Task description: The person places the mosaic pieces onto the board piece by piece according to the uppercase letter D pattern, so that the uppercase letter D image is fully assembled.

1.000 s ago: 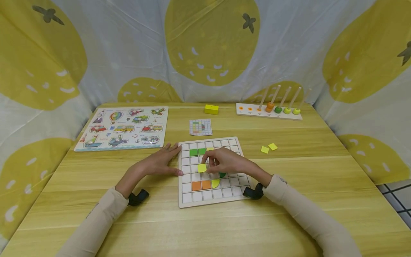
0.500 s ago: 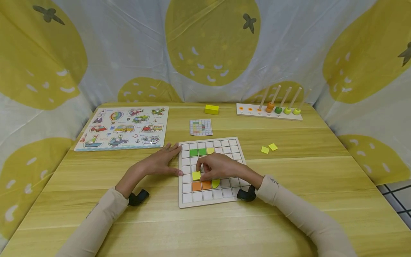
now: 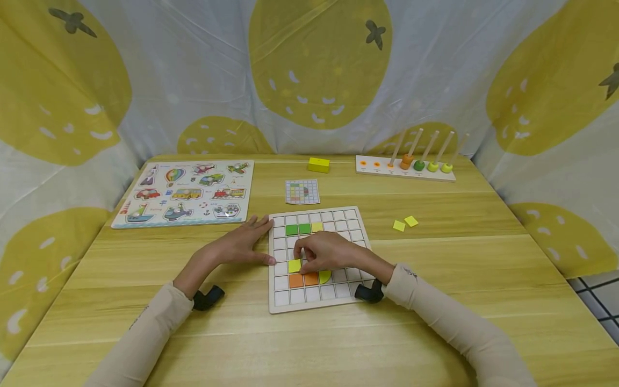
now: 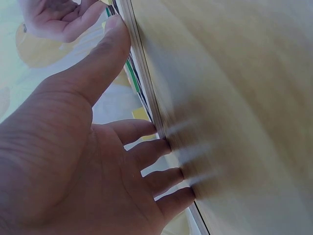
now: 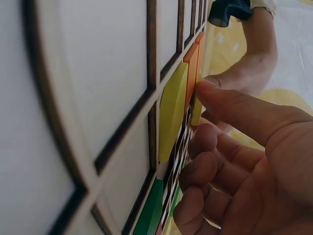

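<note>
A white gridded board [image 3: 311,294] lies on the table between both hands. My right hand [image 3: 329,251] pinches a yellow square tile [image 3: 294,266] between thumb and fingers, right at the cell behind the left orange tile [image 3: 296,280]. Along that front row, a second orange tile [image 3: 311,278] and a yellow rounded piece [image 3: 324,277] sit in cells. Two green square tiles [image 3: 292,229] and a yellow one [image 3: 316,227] fill part of a back row. In the right wrist view a green piece [image 5: 149,210] shows beside the rounded one. My left hand [image 3: 244,242] rests with spread fingers against the board's left edge.
Two loose yellow tiles [image 3: 404,223] lie right of the board. Behind it are a printed pattern card [image 3: 302,200] and a yellow block [image 3: 318,165]. A vehicle puzzle [image 3: 162,201] stands back left, a peg counting stand [image 3: 367,167] back right. Patterned curtains surround the table.
My right hand has carried the yellow tile toward the front left of the board and lowered it to a cell behind the orange tile. The left hand has stayed put.
</note>
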Action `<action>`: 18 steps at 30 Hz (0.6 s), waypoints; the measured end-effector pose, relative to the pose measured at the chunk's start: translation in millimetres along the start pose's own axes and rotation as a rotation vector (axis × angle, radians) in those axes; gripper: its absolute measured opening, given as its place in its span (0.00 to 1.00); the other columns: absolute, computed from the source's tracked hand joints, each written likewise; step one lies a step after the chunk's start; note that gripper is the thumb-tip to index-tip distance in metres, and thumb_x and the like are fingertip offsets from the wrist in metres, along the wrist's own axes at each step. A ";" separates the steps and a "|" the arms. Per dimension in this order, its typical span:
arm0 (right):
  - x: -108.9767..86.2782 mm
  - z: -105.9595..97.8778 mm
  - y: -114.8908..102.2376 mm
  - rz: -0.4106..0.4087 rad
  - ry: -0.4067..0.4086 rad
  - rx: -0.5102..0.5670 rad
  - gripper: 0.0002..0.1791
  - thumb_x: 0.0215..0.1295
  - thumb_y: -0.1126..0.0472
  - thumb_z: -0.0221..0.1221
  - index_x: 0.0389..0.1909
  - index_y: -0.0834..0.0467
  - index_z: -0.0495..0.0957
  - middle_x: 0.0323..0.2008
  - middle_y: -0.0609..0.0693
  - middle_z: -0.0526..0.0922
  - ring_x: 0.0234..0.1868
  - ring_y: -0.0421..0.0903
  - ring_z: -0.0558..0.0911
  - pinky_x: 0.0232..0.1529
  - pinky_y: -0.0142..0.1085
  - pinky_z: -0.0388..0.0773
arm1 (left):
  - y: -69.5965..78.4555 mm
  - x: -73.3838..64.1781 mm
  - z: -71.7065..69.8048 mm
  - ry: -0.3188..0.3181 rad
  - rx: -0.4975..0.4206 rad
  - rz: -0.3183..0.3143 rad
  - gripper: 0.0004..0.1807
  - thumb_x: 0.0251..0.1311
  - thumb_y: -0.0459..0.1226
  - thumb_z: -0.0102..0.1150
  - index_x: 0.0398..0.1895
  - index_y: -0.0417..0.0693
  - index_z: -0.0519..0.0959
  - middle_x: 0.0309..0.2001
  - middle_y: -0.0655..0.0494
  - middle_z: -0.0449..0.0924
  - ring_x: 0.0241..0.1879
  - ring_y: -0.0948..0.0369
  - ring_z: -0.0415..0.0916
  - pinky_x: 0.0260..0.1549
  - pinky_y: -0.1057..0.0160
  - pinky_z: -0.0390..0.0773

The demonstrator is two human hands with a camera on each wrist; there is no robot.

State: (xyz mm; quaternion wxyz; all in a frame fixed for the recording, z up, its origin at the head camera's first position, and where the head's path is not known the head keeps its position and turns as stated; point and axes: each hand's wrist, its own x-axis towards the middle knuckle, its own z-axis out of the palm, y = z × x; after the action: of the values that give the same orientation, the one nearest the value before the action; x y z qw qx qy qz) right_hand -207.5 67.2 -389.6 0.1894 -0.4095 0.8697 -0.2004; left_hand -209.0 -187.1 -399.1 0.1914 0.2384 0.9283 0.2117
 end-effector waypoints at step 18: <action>-7.3 -5.3 3.7 0.031 0.010 -0.005 0.11 0.60 0.53 0.65 0.43 0.48 0.79 0.22 0.39 0.75 0.22 0.35 0.72 0.25 0.29 0.67 | 0.0 -0.2 0.1 0.004 -0.004 -0.004 0.56 0.52 0.61 0.63 0.76 0.43 0.49 0.76 0.43 0.40 0.73 0.38 0.31 0.67 0.36 0.46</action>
State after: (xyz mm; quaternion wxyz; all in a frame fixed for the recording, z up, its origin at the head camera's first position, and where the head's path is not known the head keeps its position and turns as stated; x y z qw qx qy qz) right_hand -208.1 76.1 -385.7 0.1871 -0.3956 0.8772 -0.1974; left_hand -208.8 -187.2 -399.1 0.1907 0.2359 0.9286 0.2138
